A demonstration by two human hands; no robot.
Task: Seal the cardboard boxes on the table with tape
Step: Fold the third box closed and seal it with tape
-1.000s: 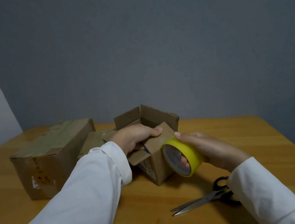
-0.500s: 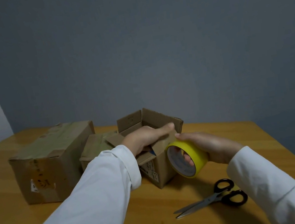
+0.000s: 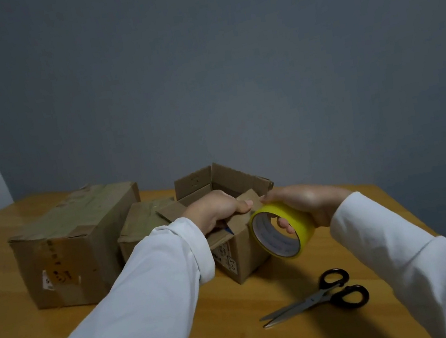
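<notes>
A small cardboard box [image 3: 240, 258] stands mid-table with its far flaps up. My left hand [image 3: 217, 208] lies over its near flaps, fingers curled over a flap's edge. My right hand [image 3: 305, 202] grips a yellow tape roll [image 3: 300, 223] held upright against the box's right side, fingers through its core. A large taped box [image 3: 76, 242] sits at the left. Between the two, a low flat box [image 3: 141, 222] is partly hidden by my left arm.
Black-handled scissors [image 3: 316, 300] lie shut on the wooden table [image 3: 244, 329] in front of my right arm, blades pointing left. A grey wall stands close behind the boxes. The table's right edge runs near my right sleeve.
The view has shifted slightly. My left hand's fingers have slid back from the flap's far edge. The tape roll stays against the box's right side.
</notes>
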